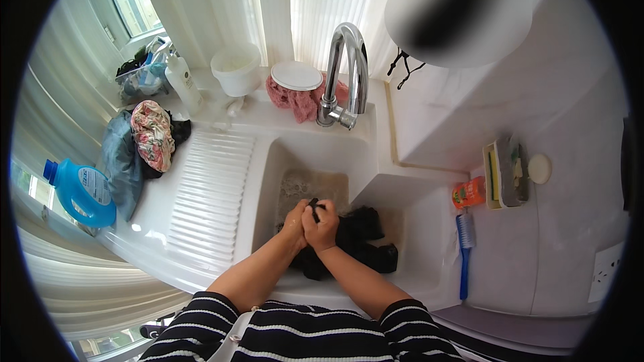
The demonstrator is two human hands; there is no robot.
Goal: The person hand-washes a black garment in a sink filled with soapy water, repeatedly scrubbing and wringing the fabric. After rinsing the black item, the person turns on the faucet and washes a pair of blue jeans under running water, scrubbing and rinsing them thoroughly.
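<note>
Cloth [355, 236], black, bunches rightward and below the mid-frame fingers [329, 209] of left hand [293, 223] and nearer right hand [322, 229], both clenching some.

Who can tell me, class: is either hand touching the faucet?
No: the left hand and right hand are together over the basin, clasping black cloth, apart from the faucet.

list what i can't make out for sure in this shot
All in the head view:
- Black cloth: its full shape is hidden by the hands, folds and murky water.
- Left hand: fingers partly hidden where it meets the right hand.
- Pale round object, upper right: a dark blur covers its middle.
- Dark object, far right: cut off by the fisheye rim.
- Clear bin, upper left: contents too small and jumbled.
</note>
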